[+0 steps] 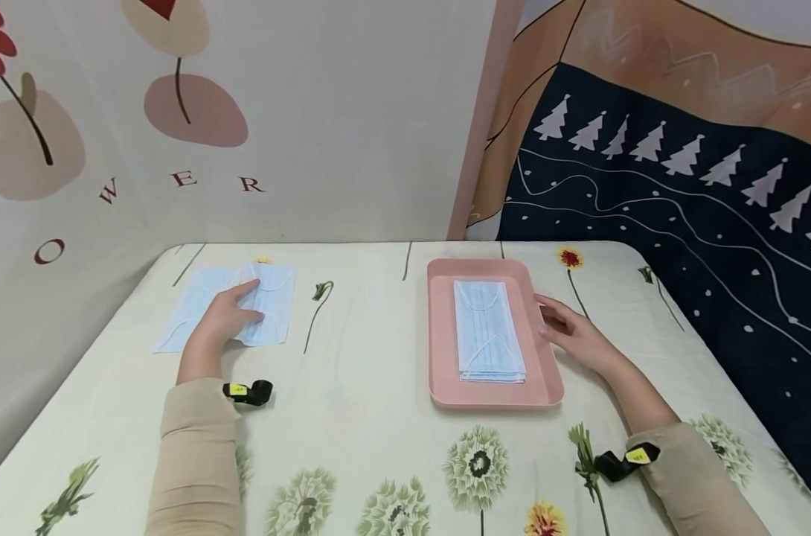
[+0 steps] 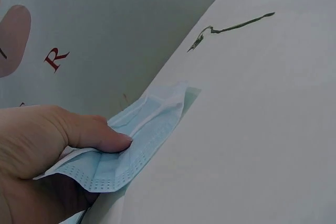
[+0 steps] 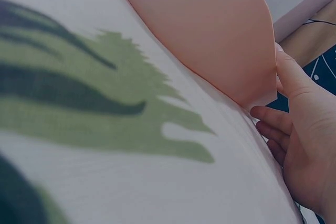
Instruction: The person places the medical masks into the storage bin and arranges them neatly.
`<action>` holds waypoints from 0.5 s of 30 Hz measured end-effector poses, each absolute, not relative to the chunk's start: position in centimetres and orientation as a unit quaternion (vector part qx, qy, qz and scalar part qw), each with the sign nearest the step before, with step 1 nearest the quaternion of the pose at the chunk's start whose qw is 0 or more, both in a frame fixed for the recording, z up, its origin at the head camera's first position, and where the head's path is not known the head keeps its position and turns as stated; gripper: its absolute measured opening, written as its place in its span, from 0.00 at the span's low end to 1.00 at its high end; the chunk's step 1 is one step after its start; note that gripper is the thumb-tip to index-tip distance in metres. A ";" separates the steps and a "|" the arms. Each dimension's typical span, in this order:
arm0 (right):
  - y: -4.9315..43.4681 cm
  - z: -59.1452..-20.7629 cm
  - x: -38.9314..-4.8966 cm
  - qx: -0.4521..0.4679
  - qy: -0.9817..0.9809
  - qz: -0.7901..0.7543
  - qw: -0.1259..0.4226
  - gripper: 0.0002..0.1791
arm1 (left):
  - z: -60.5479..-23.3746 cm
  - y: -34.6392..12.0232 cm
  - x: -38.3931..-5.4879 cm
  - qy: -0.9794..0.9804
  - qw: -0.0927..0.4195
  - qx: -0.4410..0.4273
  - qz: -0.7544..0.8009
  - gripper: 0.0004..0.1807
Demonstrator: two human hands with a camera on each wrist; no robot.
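Observation:
A light blue face mask (image 2: 149, 124) lies pinched in my left hand (image 1: 221, 320), the thumb on top and the fingers underneath, partly hidden. In the head view, a further pale blue mask (image 1: 181, 320) shows spread on the table beneath and left of that hand. A pink tray (image 1: 442, 342) stands right of centre, bearing a neat pile of blue face masks (image 1: 489, 331). My right hand (image 1: 576, 335) rests against the tray's right side with loosely bent fingers. In the right wrist view, fingertips (image 3: 257, 111) touch near the tray's lower edge.
A white cloth (image 1: 358, 387) printed with flowers covers the table. Behind it hangs a pale curtain (image 1: 352, 149) with letters, and at the right a dark fabric (image 1: 646, 186) patterned with trees. Black wrist cameras (image 1: 248, 392) sit on both cuffs.

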State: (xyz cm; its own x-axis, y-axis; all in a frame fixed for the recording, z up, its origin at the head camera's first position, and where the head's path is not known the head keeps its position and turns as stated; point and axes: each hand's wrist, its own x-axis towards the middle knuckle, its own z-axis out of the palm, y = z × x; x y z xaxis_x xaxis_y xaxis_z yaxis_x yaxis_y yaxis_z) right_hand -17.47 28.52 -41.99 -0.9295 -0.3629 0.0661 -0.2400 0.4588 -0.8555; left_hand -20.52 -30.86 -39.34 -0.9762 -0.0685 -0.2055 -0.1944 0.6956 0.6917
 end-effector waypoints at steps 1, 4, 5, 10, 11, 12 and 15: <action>28.5 -42.0 -17.5 -0.177 0.852 -0.489 0.063 0.35 | -39.3 -30.8 -20.5 0.916 0.081 -0.071 0.387 0.41; 28.5 -42.0 -17.5 -0.176 0.853 -0.488 0.062 0.35 | -39.2 -30.5 -20.4 0.913 0.071 -0.069 0.396 0.42; 28.5 -42.0 -17.5 -0.176 0.853 -0.488 0.063 0.35 | -39.2 -30.5 -20.4 0.911 0.068 -0.069 0.400 0.42; 28.5 -42.0 -17.5 -0.172 0.853 -0.489 0.066 0.35 | -38.9 -30.0 -20.3 0.902 0.060 -0.067 0.423 0.41; 28.5 -41.9 -17.4 -0.171 0.853 -0.489 0.066 0.35 | -38.8 -29.9 -20.3 0.899 0.059 -0.066 0.429 0.41; 28.4 -41.9 -17.4 -0.170 0.853 -0.489 0.067 0.35 | -38.7 -29.8 -20.3 0.897 0.055 -0.064 0.433 0.41; 28.4 -42.0 -17.4 -0.169 0.852 -0.490 0.067 0.35 | -38.4 -29.2 -20.4 0.888 0.039 -0.062 0.453 0.41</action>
State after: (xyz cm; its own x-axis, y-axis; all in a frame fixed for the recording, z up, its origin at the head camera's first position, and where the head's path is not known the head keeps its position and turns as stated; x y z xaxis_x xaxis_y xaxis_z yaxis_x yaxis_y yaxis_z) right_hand -17.42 28.43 -41.97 -0.9335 -0.3548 0.0510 -0.2227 0.4624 -0.8582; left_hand -20.43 -29.24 -38.40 -0.9892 -0.0754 -0.1260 -0.1463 0.5815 0.8003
